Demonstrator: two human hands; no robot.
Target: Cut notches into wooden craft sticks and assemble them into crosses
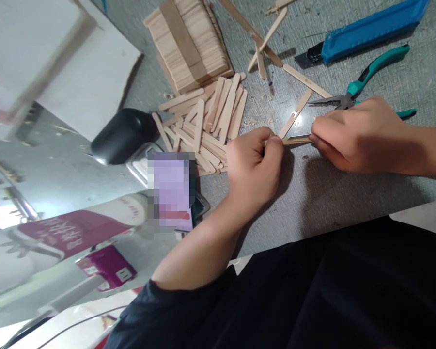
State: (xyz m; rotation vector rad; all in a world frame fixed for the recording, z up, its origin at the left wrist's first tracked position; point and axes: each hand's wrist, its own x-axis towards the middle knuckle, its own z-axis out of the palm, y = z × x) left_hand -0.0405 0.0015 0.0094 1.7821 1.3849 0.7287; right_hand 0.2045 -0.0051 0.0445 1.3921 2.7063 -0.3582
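My left hand (254, 165) is curled into a fist, pinching one end of a thin wooden stick (296, 140). My right hand (356, 133) pinches the other end, fingers pressed together; a dark thin blade or tool may lie along the stick, too small to name. Both hands rest on the grey table (312, 203). A notched stick (296, 114) lies just beyond them.
Loose wooden sticks (207, 121) lie left of my left hand, with a stacked bundle (189, 43) behind. Teal-handled pliers (363, 85) and a blue case (374, 26) lie at the back right. A black rounded object (121, 135) and a phone (174, 194) sit at the left.
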